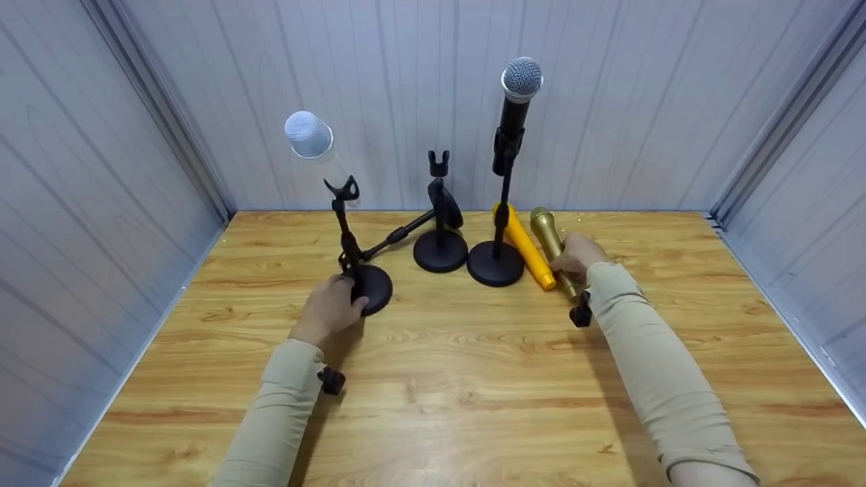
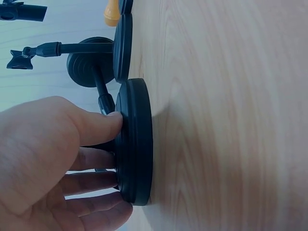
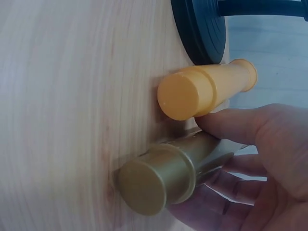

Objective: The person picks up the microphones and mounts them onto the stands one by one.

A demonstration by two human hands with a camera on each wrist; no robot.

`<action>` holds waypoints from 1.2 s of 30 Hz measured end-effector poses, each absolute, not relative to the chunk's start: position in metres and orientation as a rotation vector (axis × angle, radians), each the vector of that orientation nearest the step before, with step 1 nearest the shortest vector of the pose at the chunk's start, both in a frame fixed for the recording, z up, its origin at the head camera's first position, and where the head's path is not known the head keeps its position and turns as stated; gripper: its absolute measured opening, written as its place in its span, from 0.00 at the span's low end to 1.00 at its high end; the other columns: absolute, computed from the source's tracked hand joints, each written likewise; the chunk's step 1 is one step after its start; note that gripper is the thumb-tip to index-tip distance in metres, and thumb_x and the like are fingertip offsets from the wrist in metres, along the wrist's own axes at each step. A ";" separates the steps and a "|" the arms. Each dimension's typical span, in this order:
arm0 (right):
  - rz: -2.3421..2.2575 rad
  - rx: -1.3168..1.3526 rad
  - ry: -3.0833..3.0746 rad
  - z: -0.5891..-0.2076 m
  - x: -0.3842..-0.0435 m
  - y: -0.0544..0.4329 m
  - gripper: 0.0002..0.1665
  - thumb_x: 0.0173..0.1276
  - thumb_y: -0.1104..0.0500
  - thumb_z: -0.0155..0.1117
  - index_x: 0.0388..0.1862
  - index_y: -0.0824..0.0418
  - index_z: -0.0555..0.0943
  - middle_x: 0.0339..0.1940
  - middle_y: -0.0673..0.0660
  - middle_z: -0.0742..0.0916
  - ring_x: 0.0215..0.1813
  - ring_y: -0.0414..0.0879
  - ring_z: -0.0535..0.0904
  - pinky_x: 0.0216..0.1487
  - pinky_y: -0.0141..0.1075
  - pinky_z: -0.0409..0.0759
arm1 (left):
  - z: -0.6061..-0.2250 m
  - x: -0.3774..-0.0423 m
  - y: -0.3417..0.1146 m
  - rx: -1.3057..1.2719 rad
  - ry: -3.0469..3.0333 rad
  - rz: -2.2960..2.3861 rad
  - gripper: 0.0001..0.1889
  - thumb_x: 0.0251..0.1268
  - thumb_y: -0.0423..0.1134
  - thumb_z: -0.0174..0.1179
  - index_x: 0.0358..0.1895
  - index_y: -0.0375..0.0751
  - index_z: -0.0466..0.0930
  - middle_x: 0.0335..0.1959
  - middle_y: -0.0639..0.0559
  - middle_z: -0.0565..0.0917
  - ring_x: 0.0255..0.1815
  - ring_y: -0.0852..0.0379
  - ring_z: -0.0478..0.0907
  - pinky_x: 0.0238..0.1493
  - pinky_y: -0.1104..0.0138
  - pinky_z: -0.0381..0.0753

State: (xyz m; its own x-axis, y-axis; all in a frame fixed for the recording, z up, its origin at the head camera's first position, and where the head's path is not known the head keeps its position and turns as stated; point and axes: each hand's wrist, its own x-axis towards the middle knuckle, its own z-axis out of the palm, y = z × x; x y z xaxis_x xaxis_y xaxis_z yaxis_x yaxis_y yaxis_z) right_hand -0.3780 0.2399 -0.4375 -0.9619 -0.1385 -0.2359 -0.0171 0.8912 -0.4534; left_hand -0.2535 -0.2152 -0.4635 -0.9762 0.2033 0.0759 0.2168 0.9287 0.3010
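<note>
My left hand point(image 1: 329, 309) grips the round black base point(image 2: 137, 144) of a microphone stand point(image 1: 348, 243) at the left, thumb on top and fingers at its edge. A white microphone point(image 1: 309, 134) shows at that stand's clip, its pale handle blending into the wall. On the right, my right hand point(image 1: 580, 256) holds a gold microphone point(image 3: 161, 178) lying on the table, thumb on one side and fingers round the other. Beside it lies an orange-yellow microphone point(image 1: 528, 247), close to my right thumb.
A black microphone point(image 1: 512, 118) with a silver head sits in an upright stand point(image 1: 496, 264). Left of that stands another stand point(image 1: 440, 251) with a bare clip. Behind, a tipped-over stand point(image 1: 399, 234) lies slanting. Pale panel walls point(image 1: 419, 81) enclose the wooden table point(image 1: 433, 379).
</note>
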 end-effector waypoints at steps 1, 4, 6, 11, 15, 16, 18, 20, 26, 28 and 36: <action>-0.674 -0.109 2.786 -0.438 -0.378 0.240 0.17 0.61 0.59 0.71 0.40 0.72 0.78 0.30 0.60 0.82 0.29 0.50 0.77 0.29 0.37 0.77 | -0.463 -0.253 -0.215 -0.327 -3.041 -0.490 0.25 0.75 0.42 0.59 0.61 0.19 0.75 0.58 0.25 0.78 0.61 0.31 0.75 0.63 0.43 0.74; -0.710 -0.085 2.751 -0.439 -0.377 0.240 0.18 0.64 0.59 0.69 0.42 0.72 0.77 0.31 0.61 0.81 0.30 0.50 0.77 0.28 0.37 0.78 | -0.463 -0.253 -0.215 -0.313 -3.038 -0.518 0.25 0.75 0.41 0.59 0.61 0.19 0.75 0.58 0.24 0.77 0.61 0.30 0.75 0.63 0.43 0.74; -0.731 -0.076 2.730 -0.439 -0.376 0.240 0.19 0.65 0.58 0.69 0.44 0.72 0.76 0.32 0.61 0.80 0.30 0.51 0.78 0.27 0.37 0.79 | -0.463 -0.253 -0.215 -0.306 -3.040 -0.533 0.26 0.75 0.42 0.59 0.61 0.19 0.75 0.59 0.24 0.77 0.61 0.30 0.75 0.63 0.43 0.73; -0.723 -0.104 2.741 -0.440 -0.374 0.242 0.20 0.66 0.57 0.69 0.46 0.72 0.77 0.32 0.61 0.81 0.30 0.50 0.78 0.27 0.37 0.79 | -0.464 -0.252 -0.214 -0.317 -3.048 -0.527 0.26 0.76 0.42 0.58 0.62 0.19 0.74 0.59 0.25 0.77 0.62 0.30 0.74 0.63 0.43 0.73; -0.735 -0.116 2.729 -0.442 -0.374 0.245 0.21 0.66 0.56 0.69 0.47 0.73 0.77 0.33 0.61 0.82 0.31 0.50 0.78 0.29 0.38 0.79 | -0.464 -0.253 -0.214 -0.290 -3.068 -0.558 0.26 0.76 0.42 0.57 0.63 0.20 0.74 0.61 0.25 0.76 0.63 0.30 0.73 0.64 0.43 0.72; -0.739 -0.115 2.726 -0.443 -0.374 0.246 0.21 0.66 0.56 0.69 0.47 0.73 0.77 0.33 0.61 0.82 0.31 0.50 0.78 0.29 0.38 0.79 | -0.464 -0.252 -0.214 -0.280 -3.072 -0.567 0.26 0.76 0.42 0.57 0.64 0.20 0.73 0.61 0.25 0.75 0.63 0.30 0.73 0.64 0.43 0.72; -0.759 -0.115 2.718 -0.443 -0.375 0.248 0.22 0.67 0.56 0.69 0.48 0.73 0.77 0.34 0.62 0.82 0.32 0.50 0.78 0.29 0.38 0.79 | -0.464 -0.252 -0.214 -0.277 -3.069 -0.568 0.26 0.76 0.42 0.57 0.64 0.20 0.73 0.61 0.25 0.75 0.63 0.30 0.73 0.64 0.42 0.72; -0.773 -0.118 2.719 -0.444 -0.375 0.250 0.23 0.67 0.55 0.70 0.49 0.73 0.77 0.35 0.62 0.82 0.32 0.50 0.79 0.30 0.37 0.79 | -0.465 -0.252 -0.214 -0.286 -3.057 -0.554 0.26 0.76 0.41 0.57 0.63 0.19 0.73 0.61 0.24 0.75 0.62 0.29 0.74 0.63 0.42 0.72; -0.855 -0.130 2.698 -0.440 -0.373 0.258 0.30 0.68 0.57 0.69 0.59 0.77 0.74 0.41 0.66 0.83 0.35 0.51 0.80 0.32 0.38 0.81 | -0.466 -0.250 -0.216 -0.316 -3.034 -0.512 0.25 0.76 0.41 0.57 0.61 0.18 0.74 0.59 0.24 0.77 0.61 0.29 0.74 0.63 0.42 0.73; -0.884 -0.115 2.680 -0.437 -0.372 0.261 0.33 0.68 0.58 0.67 0.64 0.77 0.70 0.44 0.68 0.82 0.36 0.51 0.81 0.33 0.38 0.82 | -0.466 -0.250 -0.216 -0.313 -3.045 -0.506 0.25 0.76 0.41 0.56 0.62 0.18 0.74 0.60 0.24 0.76 0.62 0.29 0.74 0.63 0.42 0.72; -0.932 -0.134 2.686 -0.421 -0.362 0.270 0.40 0.70 0.56 0.67 0.74 0.73 0.64 0.56 0.73 0.80 0.41 0.55 0.83 0.34 0.42 0.86 | -0.465 -0.250 -0.216 -0.340 -3.054 -0.506 0.25 0.77 0.41 0.56 0.63 0.21 0.74 0.61 0.25 0.75 0.62 0.29 0.73 0.63 0.41 0.72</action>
State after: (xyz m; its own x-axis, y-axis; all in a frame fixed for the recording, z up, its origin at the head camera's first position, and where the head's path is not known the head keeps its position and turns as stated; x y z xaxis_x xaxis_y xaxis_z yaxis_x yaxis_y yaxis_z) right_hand -0.3618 0.2699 -0.4205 -0.9524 -0.1820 -0.2445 0.0086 0.7858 -0.6184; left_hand -0.2498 -0.2160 -0.4646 -0.9758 0.2096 0.0623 0.2185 0.9234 0.3156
